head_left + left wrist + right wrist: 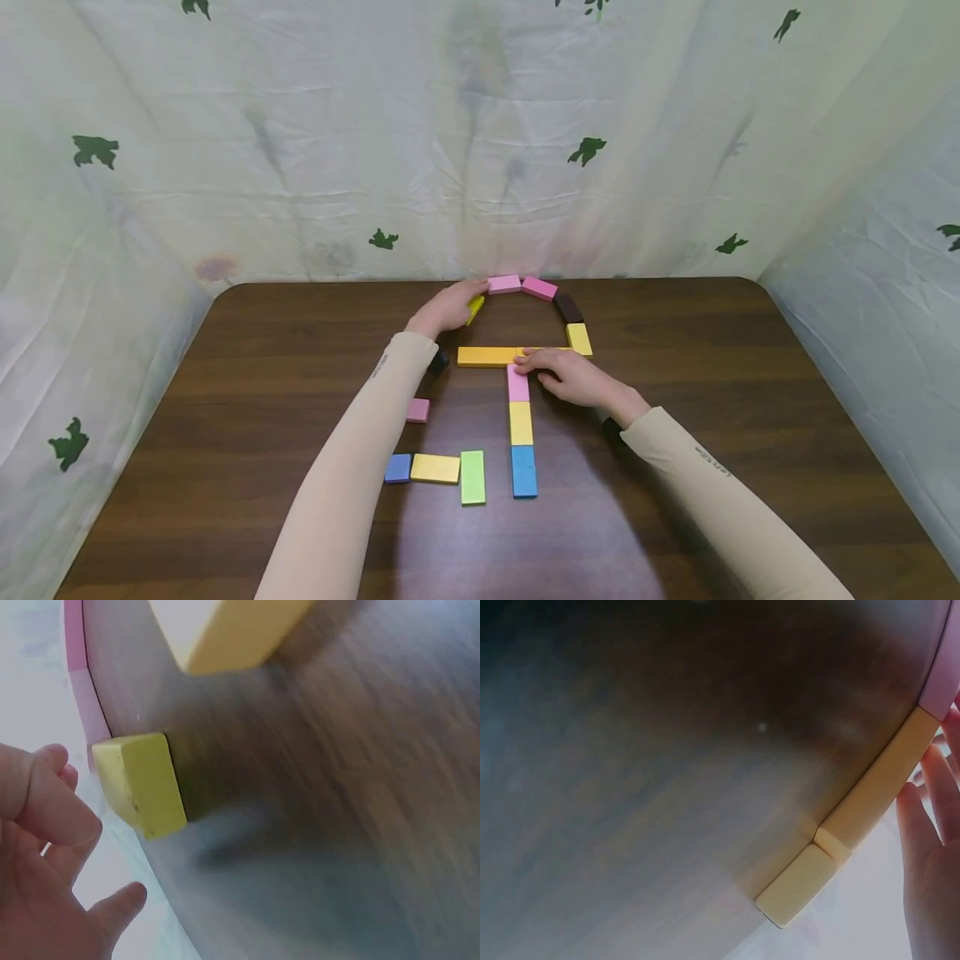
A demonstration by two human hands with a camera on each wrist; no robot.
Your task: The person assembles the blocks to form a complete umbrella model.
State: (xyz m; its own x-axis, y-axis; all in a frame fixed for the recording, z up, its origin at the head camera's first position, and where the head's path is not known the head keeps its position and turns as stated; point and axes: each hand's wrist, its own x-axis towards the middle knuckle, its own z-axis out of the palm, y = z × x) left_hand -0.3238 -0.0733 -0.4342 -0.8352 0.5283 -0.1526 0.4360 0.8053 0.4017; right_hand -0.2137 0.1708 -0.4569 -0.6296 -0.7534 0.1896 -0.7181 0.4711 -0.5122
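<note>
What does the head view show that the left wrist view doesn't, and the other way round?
Only the head view shows the right hand, the lime-green block, the larger blue block and the dark brown block.

Only the left wrist view shows the bright yellow block uncovered, apparently meeting the pale pink block; in the head view, the left hand partly hides it.

Both share the left hand, those yellow and pale pink blocks, the brighter pink block and the wooden tabletop.

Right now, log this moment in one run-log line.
left hand: by bright-yellow block; right hand: by orange block; aligned: pink block, pale-yellow block, blue block
</note>
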